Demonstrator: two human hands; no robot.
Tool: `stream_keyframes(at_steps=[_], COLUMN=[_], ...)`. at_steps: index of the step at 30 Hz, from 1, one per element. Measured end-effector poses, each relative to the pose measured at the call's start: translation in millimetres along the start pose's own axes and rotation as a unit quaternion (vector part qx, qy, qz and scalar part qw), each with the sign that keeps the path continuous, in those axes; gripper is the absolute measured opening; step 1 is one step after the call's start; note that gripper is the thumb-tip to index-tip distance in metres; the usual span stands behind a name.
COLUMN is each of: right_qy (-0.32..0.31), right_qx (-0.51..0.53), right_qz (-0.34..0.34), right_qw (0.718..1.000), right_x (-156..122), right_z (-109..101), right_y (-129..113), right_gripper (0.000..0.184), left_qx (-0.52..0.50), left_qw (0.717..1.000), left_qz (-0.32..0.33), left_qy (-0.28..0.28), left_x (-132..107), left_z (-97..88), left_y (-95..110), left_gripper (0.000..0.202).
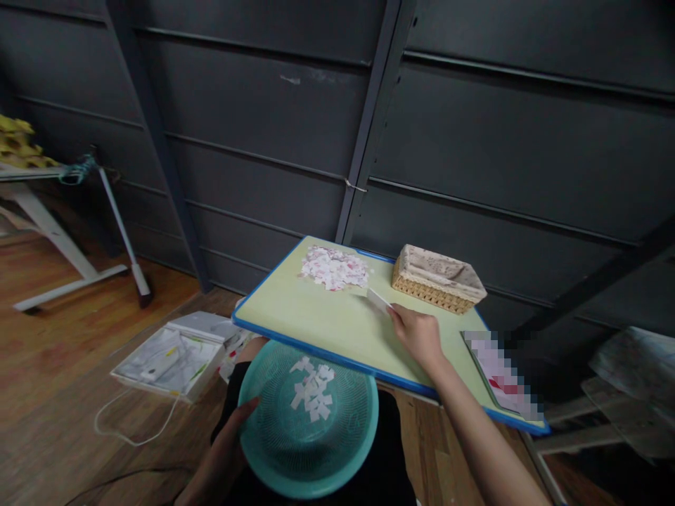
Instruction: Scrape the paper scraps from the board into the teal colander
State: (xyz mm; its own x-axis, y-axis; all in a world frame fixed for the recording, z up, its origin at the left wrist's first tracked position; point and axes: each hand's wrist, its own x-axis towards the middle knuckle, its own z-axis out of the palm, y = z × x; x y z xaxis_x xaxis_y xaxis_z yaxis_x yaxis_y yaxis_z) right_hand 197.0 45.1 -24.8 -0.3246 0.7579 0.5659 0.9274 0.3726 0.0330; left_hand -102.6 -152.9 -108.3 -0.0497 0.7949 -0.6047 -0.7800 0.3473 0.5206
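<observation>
A round teal plastic basket (311,485) rests on my lap, with a small scatter of white paper pieces (316,393) at its bottom. My left hand (232,436) grips the basket's left rim, the thumb over the edge and the other fingers mostly hidden. Over the pale yellow tabletop (295,302), my right hand (419,334) pinches a flat white card-like piece (378,301) by one end. The card's far end points toward a heap of white and pinkish paper scraps (335,268) at the back of the table.
A cloth-lined wicker basket (437,284) stands at the table's back right. A partly blurred flat item (498,376) lies near the right edge. On the floor to the left is an open white box (171,358) with a cord. Dark metal panels (264,91) rise behind the table.
</observation>
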Motion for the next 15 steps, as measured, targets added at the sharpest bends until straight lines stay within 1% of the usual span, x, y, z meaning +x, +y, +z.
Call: stream_keyframes(at_steps=[2, 4, 6, 7, 8, 9, 10, 12, 13, 14, 15], right_qy=[0.003, 0.004, 0.003, 0.002, -0.001, -0.004, -0.009, -0.023, -0.03, -0.035, -0.038], right_qx=[0.033, 0.069, 0.11, 0.128, 0.142, 0.153, 0.16, 0.167, 0.171, 0.176, 0.185], right_qz=[-0.007, -0.013, -0.023, -0.028, -0.031, -0.033, -0.035, -0.038, -0.039, -0.04, -0.039], right_qw=[0.999, 0.998, 0.994, 0.991, 0.989, 0.988, 0.986, 0.985, 0.984, 0.983, 0.981], right_x=[11, 23, 36, 42, 47, 51, 54, 58, 58, 58, 58], right_z=[4, 7, 12, 14, 17, 19, 21, 25, 26, 26, 26], right_y=[0, 3, 7, 8, 9, 9, 10, 10, 10, 12, 14], right_gripper=[0.039, 0.038, 0.035, 0.034, 0.032, 0.031, 0.03, 0.029, 0.028, 0.028, 0.027], left_qx=[0.005, 0.01, 0.002, 0.004, 0.006, 0.008, 0.011, 0.022, 0.022, 0.019, 0.02], left_qw=[1.0, 1.0, 0.997, 0.996, 0.996, 0.996, 0.996, 0.999, 0.999, 0.998, 0.998], left_qz=[0.009, 0.017, 0.065, 0.073, 0.079, 0.079, 0.081, 0.031, 0.033, 0.031, 0.029], left_qy=[0.014, 0.023, 0.033, 0.047, 0.048, 0.04, 0.033, 0.027, 0.032, 0.056, 0.059], left_x=[4, 11, 19, 21, 22, 21, 19, 13, 10, 8, 8], left_z=[-8.4, -22.3, -36.5, -41.2, -43.3, -42.5, -39.1, -28.0, -22.6, -19.0, -17.9], left_y=[-2, -8, -14, -16, -17, -17, -16, -12, -10, -9, -9], left_gripper=[0.079, 0.08, 0.082, 0.084, 0.088, 0.091, 0.09, 0.085, 0.086, 0.088, 0.089])
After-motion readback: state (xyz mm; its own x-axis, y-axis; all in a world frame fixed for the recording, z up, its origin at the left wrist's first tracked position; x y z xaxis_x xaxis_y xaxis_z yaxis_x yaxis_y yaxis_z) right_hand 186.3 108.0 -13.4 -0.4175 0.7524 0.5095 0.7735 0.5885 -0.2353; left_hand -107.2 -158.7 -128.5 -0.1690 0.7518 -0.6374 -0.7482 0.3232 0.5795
